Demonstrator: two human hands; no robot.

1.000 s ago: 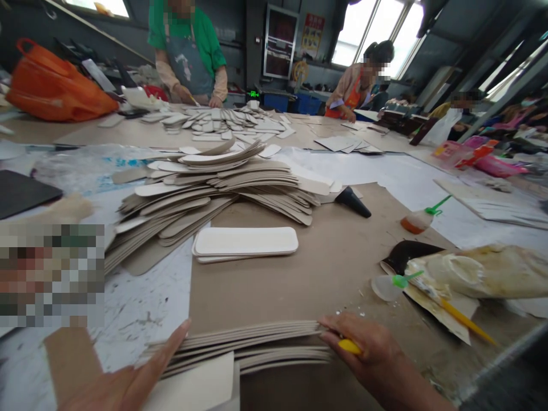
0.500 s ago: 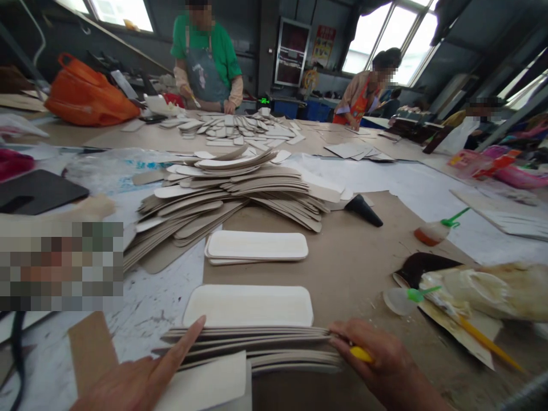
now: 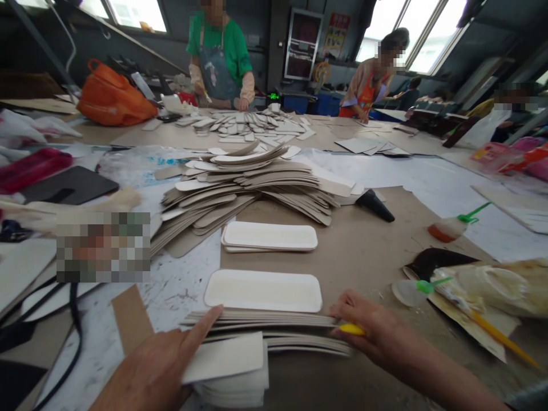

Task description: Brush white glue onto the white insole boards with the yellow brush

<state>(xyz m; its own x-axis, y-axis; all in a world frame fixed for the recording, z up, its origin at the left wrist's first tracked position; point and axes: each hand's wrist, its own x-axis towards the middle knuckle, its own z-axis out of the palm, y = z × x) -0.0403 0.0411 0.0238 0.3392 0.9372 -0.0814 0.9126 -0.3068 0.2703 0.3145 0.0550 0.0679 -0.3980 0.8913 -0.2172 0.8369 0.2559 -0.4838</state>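
A layered stack of thin grey-brown board strips [image 3: 278, 323] lies on a flat brown sheet [image 3: 351, 257] covering part of the white tabletop [image 3: 182, 285], between both hands. Left hand [image 3: 149, 365]: index finger extended to the stack's left end, remaining fingers beside small cream rectangular cards [image 3: 231, 355]; whether these are gripped cannot be determined. Right hand [image 3: 368, 325]: closed around a yellow-ended implement [image 3: 351, 329], fingertips at the stack's right end. Just beyond lies a white round-cornered board [image 3: 263, 290]; farther out, similar stacked white boards [image 3: 270, 236] and a heap of grey-brown round-ended strips [image 3: 257, 191].
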